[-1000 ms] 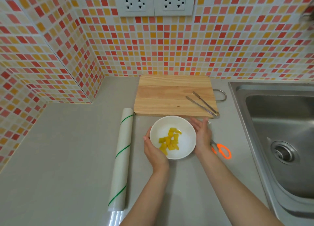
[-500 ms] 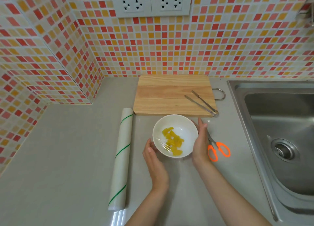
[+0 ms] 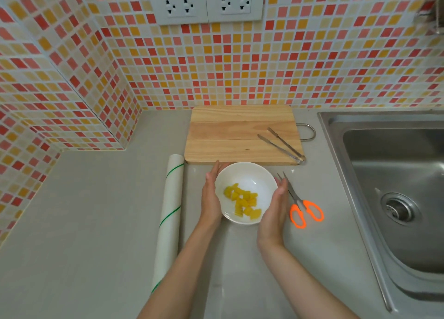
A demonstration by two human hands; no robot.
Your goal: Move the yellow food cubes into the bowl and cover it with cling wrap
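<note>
A white bowl (image 3: 249, 172) stands on the grey counter just in front of the cutting board, with several yellow food cubes (image 3: 243, 202) inside. My left hand (image 3: 211, 194) lies flat against the bowl's left side, fingers reaching its far edge. My right hand (image 3: 275, 210) cups the bowl's right and near side, palm turned inward. A faint sheen lies over the bowl; I cannot tell whether film covers it. The cling wrap roll (image 3: 169, 218), white with green stripes, lies lengthwise to the left of my left arm.
A wooden cutting board (image 3: 235, 136) with metal tongs (image 3: 281, 147) on its right part sits behind the bowl. Orange-handled scissors (image 3: 304, 210) lie just right of my right hand. A steel sink (image 3: 396, 186) fills the right side. Tiled walls close the back and left.
Both hands have slid around the bowl: the left went forward along its left side, the right came back toward its near right. The cubes sit differently, so the bowl has turned.
</note>
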